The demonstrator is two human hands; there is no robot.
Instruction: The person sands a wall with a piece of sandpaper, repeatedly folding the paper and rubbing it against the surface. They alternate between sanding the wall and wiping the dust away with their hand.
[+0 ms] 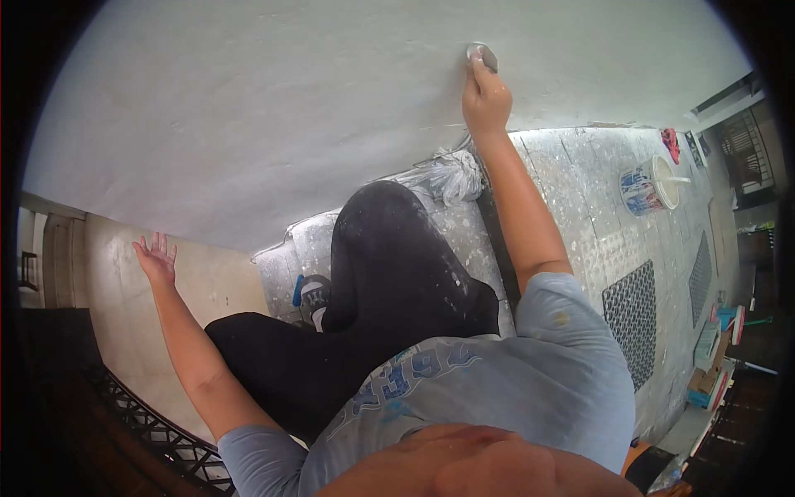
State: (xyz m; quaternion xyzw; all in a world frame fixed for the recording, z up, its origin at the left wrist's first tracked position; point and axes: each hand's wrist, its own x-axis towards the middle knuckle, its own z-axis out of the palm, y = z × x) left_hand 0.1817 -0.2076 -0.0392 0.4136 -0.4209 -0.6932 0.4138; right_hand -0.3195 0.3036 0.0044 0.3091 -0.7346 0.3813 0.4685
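My right hand (487,103) reaches up to the pale wall (298,91), its fingers closed on a small flat grey piece with a pale rounded edge (489,58). That piece is held up at the wall's surface; I cannot tell its exact kind. Off to the left, my left hand (157,255) is raised with fingers spread and nothing in it, near the wall's lower left edge. My knee, in dark trousers (385,240) with white specks, is bent close to the wall's foot.
Crumpled plastic sheeting (451,178) lies along the wall base. On the spattered tiled floor stands a paint-stained bucket (650,186) with a handle sticking out. Beyond it are a red cloth (670,145), a dark perforated mat (631,323) and boxes (708,364). A dark railing (157,422) runs at lower left.
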